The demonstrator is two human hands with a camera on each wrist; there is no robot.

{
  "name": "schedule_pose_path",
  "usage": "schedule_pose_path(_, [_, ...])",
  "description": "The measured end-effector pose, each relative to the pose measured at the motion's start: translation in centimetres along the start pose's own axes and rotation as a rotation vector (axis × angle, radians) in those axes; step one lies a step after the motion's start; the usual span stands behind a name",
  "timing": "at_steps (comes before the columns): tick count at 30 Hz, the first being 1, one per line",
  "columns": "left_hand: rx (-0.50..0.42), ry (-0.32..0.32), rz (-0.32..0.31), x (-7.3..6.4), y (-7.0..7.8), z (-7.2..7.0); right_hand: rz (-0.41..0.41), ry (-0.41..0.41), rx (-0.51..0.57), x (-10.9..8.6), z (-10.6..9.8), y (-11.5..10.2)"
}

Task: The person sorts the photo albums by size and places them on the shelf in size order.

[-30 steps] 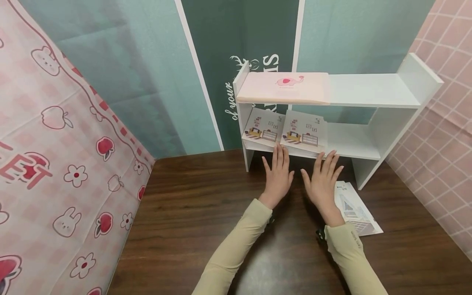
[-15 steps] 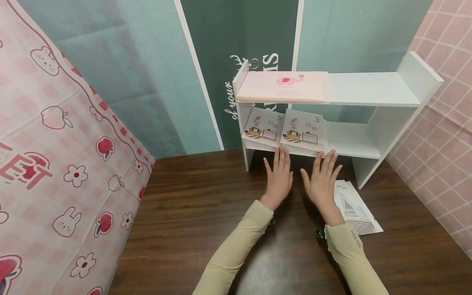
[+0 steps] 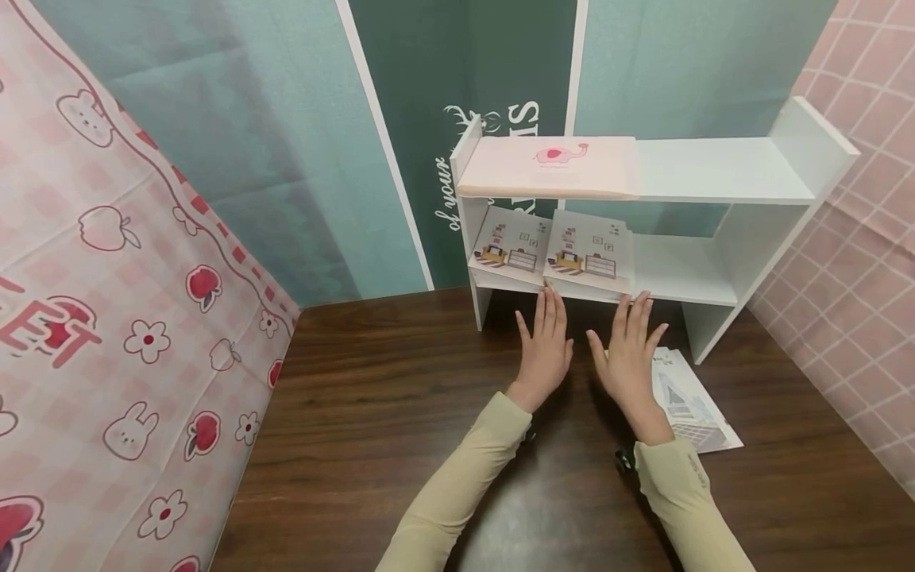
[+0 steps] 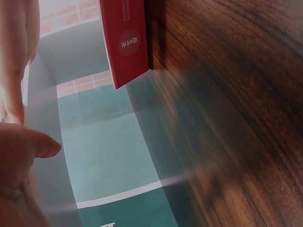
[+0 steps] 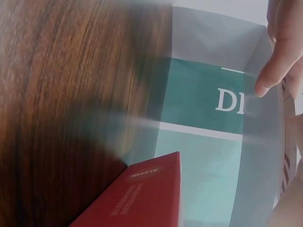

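Two matching pale picture books, a left book (image 3: pixel 511 240) and a right book (image 3: pixel 588 248), lie side by side on the lower level of a white shelf (image 3: pixel 685 268). My left hand (image 3: pixel 542 345) is spread, its fingertips at the front corner of the right book, near the gap between the two. Fingers straight, my right hand (image 3: pixel 629 361) reaches the shelf's front edge by that book's other corner. Neither hand holds anything. In the wrist views, the left thumb (image 4: pixel 46 144) and right thumb (image 5: pixel 274 71) stand out below the shelf; contact at the fingertips is too small to tell.
A pink elephant-print book (image 3: pixel 550 171) lies on the top shelf. Partly behind my right wrist, a white-topped book (image 3: pixel 689 409) lies on the wooden table (image 3: pixel 343 413). A red printed side (image 4: pixel 125 42) shows in both wrist views. Patterned cloths surround the table.
Both hands have drawn slightly back and to the right, still with straight fingers. The books look unmoved on the shelf.
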State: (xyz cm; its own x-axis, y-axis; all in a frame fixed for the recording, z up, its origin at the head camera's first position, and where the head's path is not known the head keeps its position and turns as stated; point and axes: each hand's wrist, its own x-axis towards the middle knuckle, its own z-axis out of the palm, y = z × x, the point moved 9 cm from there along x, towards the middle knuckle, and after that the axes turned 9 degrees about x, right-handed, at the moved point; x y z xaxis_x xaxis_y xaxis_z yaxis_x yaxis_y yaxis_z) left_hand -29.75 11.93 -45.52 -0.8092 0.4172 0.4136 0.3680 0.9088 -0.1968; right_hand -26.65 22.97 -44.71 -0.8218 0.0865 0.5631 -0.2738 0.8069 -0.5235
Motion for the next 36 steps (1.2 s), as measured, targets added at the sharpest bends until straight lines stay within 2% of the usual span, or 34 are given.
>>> schedule_pose_path(6, [-0.015,0.006,0.014,0.0,0.2,-0.1,-0.03,0.021,0.096,0.5,-0.5,-0.5])
schedule_pose_path(15, [-0.074,-0.05,0.041,-0.3,0.8,0.3,-0.049,0.026,0.113,0.3,-0.8,-0.6])
schedule_pose_path(21, [-0.104,-0.056,0.057,-0.9,1.4,0.5,-0.023,0.043,0.15,-0.2,-1.2,-0.2])
schedule_pose_path(30, [-0.17,-0.079,0.092,-1.6,2.2,0.5,0.006,0.146,0.234,-1.0,-2.9,0.3])
schedule_pose_path(36, [-0.207,-0.086,0.102,-2.2,2.7,0.6,0.047,0.166,0.255,-1.7,-3.6,0.6])
